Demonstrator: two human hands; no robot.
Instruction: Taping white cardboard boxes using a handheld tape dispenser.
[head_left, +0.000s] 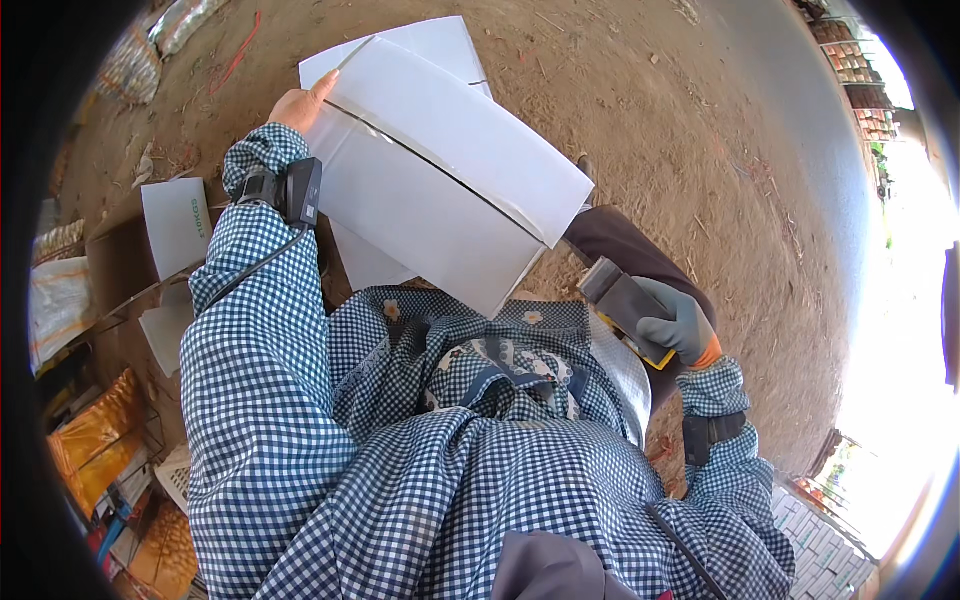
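Observation:
My bare left hand grips the upper left edge of a white cardboard box, its thumb lying along the edge. Flaps meet along a dark seam that runs slantwise across the box's face, and a shiny strip like clear tape shows near the seam's upper end. More white cardboard sticks out beyond the box at the top. In my right hand, which wears a grey glove with an orange cuff, is what looks like a dark handheld tape dispenser with yellow parts. It is held to the right of the box, apart from it.
A cardboard carton with a white printed flap stands on the left. Below it are filled orange mesh bags and a white plastic crate. Flat stacked cartons lie at lower right. Straw and red string litter the dirt floor.

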